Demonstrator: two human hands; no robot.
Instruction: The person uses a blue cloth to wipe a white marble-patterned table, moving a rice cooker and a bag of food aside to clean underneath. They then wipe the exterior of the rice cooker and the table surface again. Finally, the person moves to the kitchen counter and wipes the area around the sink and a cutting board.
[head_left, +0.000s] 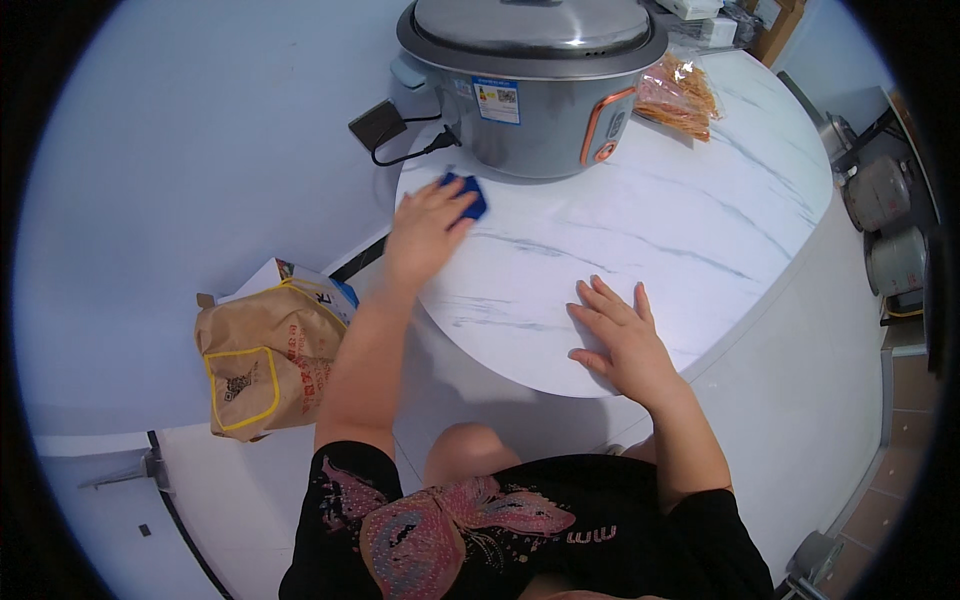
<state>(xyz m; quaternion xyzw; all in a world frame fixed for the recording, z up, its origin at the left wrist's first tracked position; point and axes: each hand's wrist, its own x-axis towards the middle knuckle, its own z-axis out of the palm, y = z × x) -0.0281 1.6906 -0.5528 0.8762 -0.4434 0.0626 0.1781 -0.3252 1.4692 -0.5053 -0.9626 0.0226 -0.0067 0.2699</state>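
My left hand presses a dark blue cloth onto the white marble-patterned table, near its left edge; the hand is slightly blurred. Its fingers cover part of the cloth. With fingers spread, my right hand rests on the tabletop close to the near edge and holds nothing. Beyond the cloth stands a large grey electric rice cooker with its metal lid on. A black power plug lies at the cooker's left side.
Clear plastic packaging with light brown strips lies right of the cooker. A brown bag with yellow trim stands on the floor at left, by the wall. Gas cylinders stand at far right. Cardboard is at the table's back.
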